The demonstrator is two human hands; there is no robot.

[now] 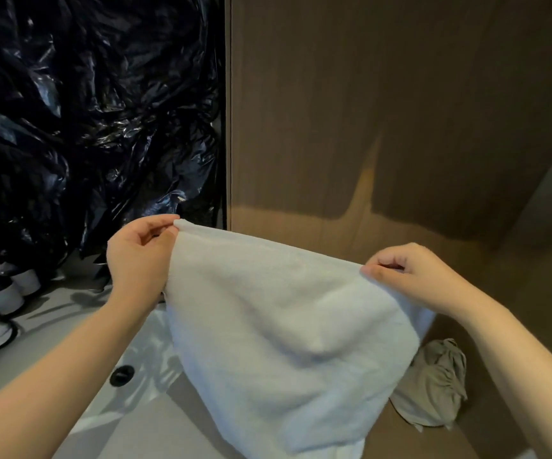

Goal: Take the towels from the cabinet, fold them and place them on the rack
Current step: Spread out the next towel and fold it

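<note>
Left hand pinches the top left corner of a white towel, right hand pinches the top right corner; towel hangs spread between them. Below the left hand: white sink with black drain; further left, pump bottles, black plastic sheeting above. Beige cloth lies below the right hand, brown wood panel behind.

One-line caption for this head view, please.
Left hand and right hand each pinch a top corner of the white towel, holding it spread over the sink, wooden panel behind.
</note>
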